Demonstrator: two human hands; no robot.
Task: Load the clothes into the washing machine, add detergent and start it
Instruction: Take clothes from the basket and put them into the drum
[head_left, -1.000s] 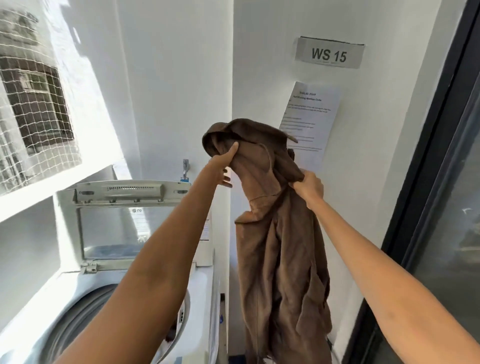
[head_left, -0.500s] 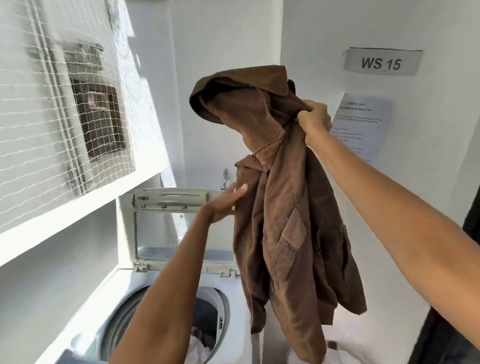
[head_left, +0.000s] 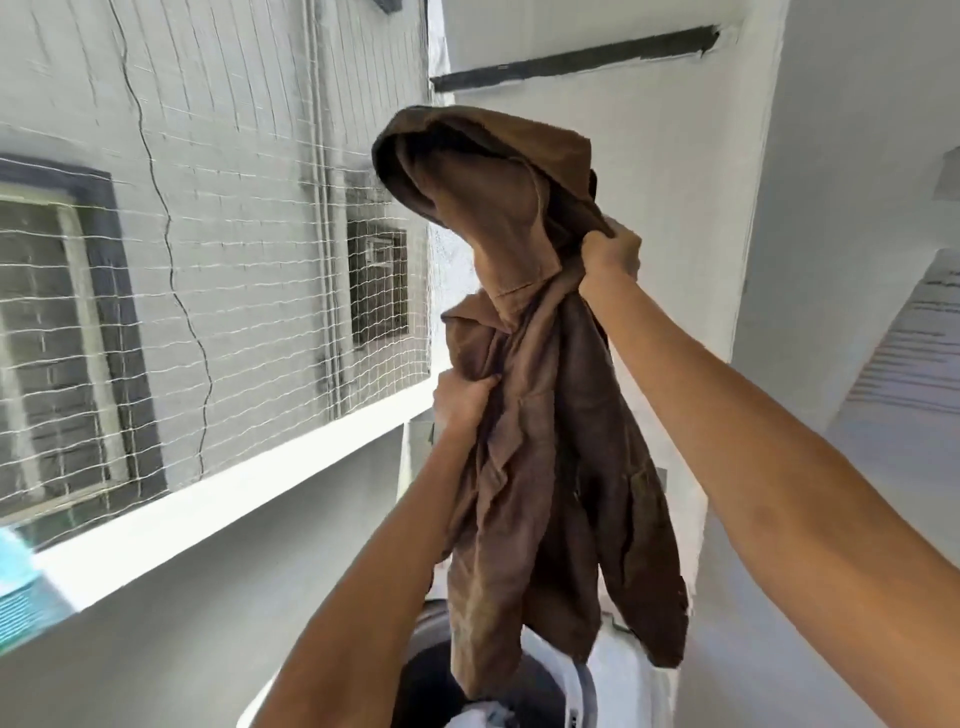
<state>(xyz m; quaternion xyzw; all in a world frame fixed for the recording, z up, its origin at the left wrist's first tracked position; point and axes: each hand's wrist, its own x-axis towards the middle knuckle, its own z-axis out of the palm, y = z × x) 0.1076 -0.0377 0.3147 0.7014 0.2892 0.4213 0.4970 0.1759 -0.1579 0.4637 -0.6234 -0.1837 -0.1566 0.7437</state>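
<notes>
I see the crumpled brown cotton garment (head_left: 540, 415) held high so its length hangs free — probably to feed the hem first into the white top-loading washing machine (head_left: 618, 675) under both forearms. My right hand (head_left: 610, 254) grips a bunched fold near the top; my left hand (head_left: 462, 400) clutches the cloth's edge lower down — the garment hangs between and below them.

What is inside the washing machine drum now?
Some white cloth shows in the drum at the frame's bottom. The brown garment hanging over the opening covers the rest.
</notes>
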